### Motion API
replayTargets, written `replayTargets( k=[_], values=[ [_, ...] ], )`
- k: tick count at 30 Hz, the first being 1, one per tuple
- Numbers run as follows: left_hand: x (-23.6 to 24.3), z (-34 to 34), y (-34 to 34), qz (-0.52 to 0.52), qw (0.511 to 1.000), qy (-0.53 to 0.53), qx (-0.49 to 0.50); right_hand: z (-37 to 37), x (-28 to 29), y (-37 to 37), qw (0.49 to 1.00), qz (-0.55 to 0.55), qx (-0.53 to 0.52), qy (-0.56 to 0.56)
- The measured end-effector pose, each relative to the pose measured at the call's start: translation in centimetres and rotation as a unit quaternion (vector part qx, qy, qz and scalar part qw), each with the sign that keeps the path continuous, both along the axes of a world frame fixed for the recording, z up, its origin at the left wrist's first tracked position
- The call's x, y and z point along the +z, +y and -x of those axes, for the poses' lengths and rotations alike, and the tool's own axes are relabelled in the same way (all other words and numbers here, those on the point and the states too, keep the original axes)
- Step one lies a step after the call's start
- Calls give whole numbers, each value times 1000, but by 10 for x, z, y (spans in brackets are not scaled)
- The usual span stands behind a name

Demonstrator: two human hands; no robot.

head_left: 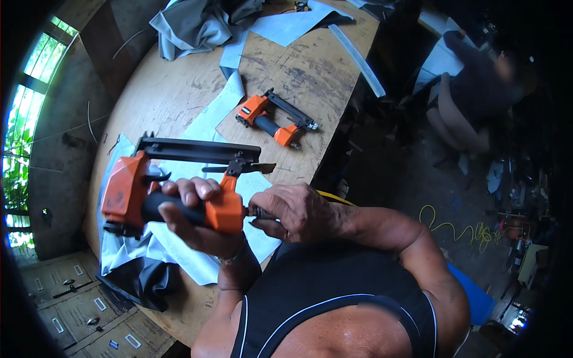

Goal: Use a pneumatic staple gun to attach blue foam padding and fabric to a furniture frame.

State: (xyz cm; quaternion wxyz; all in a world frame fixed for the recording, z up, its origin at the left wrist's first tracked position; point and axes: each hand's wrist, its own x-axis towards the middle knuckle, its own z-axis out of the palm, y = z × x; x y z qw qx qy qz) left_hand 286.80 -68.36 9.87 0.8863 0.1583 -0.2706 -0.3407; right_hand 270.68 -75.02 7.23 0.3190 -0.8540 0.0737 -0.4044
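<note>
An orange and black pneumatic staple gun (122, 190) is held up over the near part of the table. My left hand (203, 237) wraps round its black handle, fingers curled over the grip. My right hand (292, 212) is closed on the air hose coupling (256, 212) at the handle's orange end; the fingers partly hide it. A stretch of yellow hose (335, 197) shows beyond my right wrist. Farther off, a second orange and black staple gun (268, 121) lies on the wooden table (292, 68), touched by neither hand.
Pale sheet material (209, 119) runs across the table, with grey fabric (194, 30) heaped at the far end. Dark fabric (143, 283) hangs at the near left, by metal cabinets (77, 304). A long strip (358, 59) overhangs the right edge. Another person (471, 89) is at the far right.
</note>
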Motion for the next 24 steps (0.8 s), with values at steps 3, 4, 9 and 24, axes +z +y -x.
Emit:
replayTargets(
  k=[3,4,9,24],
  values=[
    [14,-1,13,24,999,-6,24,-4,17,4,998,-7,64,19],
    [18,-2,17,26,999,-16,26,-7,19,6,998,-8,67,19],
    [22,-13,23,66,997,-33,10,-22,16,16,957,-229,178,-16],
    [-119,-36,-49,-238,966,104,9,-20,-67,-24,714,-671,121,160]
  ],
)
